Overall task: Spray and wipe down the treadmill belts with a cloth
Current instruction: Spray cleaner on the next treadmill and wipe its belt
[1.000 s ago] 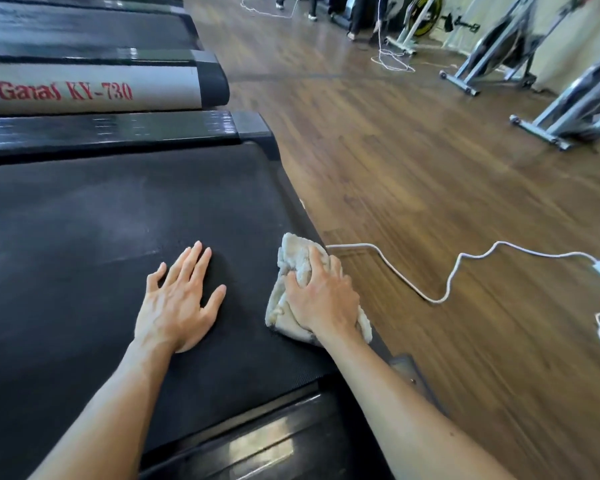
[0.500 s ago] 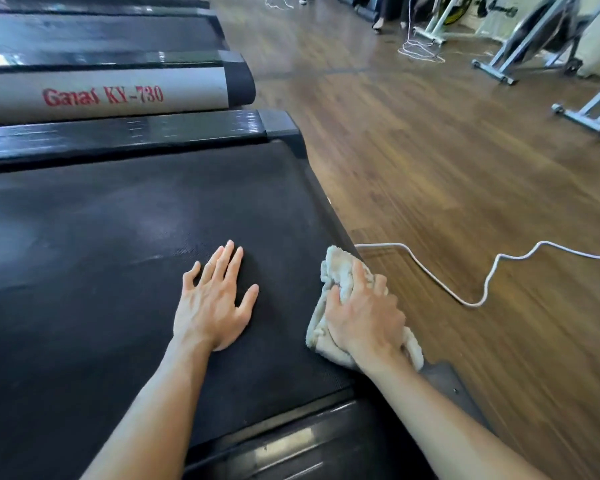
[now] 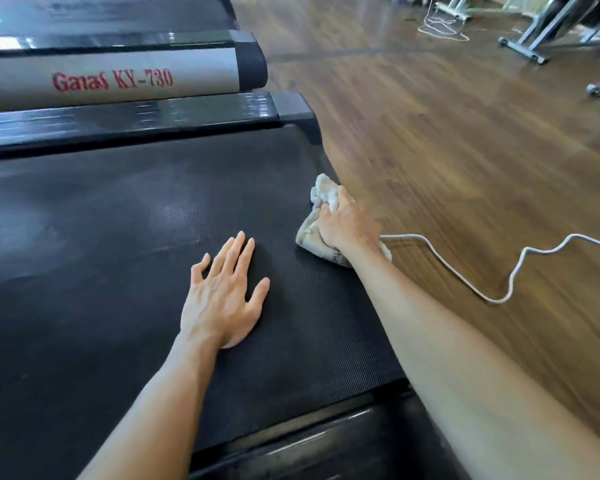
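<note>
Head view, nearest first: at six o'clock a glossy black plastic side rail point(image 3: 326, 441) crosses the bottom edge, and both bare forearms reach over it. The left hand point(image 3: 222, 292) lies palm down on the black textured rubber treadmill belt point(image 3: 94, 258), fingers straight and slightly spread, holding nothing; it looks to be bracing the person's weight. Further out, toward one o'clock of that hand, the right hand point(image 3: 347, 226) presses a crumpled cream terry cloth point(image 3: 323, 195) onto the belt, fingers curled into its folds. The cloth sits at the belt's rear end, right at its edge, with a bit of it showing past the wrist above the brown wood-plank floor point(image 3: 465, 150).

The belt's long axis runs from three o'clock to nine o'clock, so the unwiped stretch lies toward nine o'clock of the gripped cloth, and the right hand alone is placed to drag it that way, passing beyond the left hand's fingertips. No spray bottle is in view.

A thin white cable point(image 3: 499, 299) snakes over the floor at three o'clock. Beyond the belt, at eleven o'clock, lies a grey treadmill rail lettered in red point(image 3: 111, 81), and grey metal exercise-machine frames point(image 3: 534, 36) stand at one o'clock.
</note>
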The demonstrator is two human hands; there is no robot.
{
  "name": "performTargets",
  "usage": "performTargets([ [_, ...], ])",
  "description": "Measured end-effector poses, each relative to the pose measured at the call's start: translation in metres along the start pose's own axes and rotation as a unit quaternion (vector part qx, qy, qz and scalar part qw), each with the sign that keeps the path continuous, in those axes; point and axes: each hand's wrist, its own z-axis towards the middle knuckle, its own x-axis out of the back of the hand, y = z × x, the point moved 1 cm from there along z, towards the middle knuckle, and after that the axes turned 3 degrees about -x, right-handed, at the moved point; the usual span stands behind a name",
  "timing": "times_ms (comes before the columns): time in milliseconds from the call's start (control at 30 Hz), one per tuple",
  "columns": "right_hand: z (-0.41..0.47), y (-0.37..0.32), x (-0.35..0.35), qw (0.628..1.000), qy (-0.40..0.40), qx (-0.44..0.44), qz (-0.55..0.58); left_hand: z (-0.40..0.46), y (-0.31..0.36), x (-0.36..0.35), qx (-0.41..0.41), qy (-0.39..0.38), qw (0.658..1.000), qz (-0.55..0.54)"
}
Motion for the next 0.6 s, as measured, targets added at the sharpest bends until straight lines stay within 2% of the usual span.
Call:
performTargets([
  [167,-0.063,0.040,0.007,1.000,-0.020,0.007,-0.012,0.001,-0.005,0.000,0.001,-0.010,1.000,0.007],
  [367,-0.143,0.086,0.022,0.999,-0.013,-0.032,-0.040,-0.001,0.000,0.002,0.005,-0.014,1.000,0.005],
  [600,-0.147,0.076,0.020,0.996,0.012,-0.058,-0.067,-0.004,0.002,0.008,-0.008,-0.027,1.000,-0.013],
])
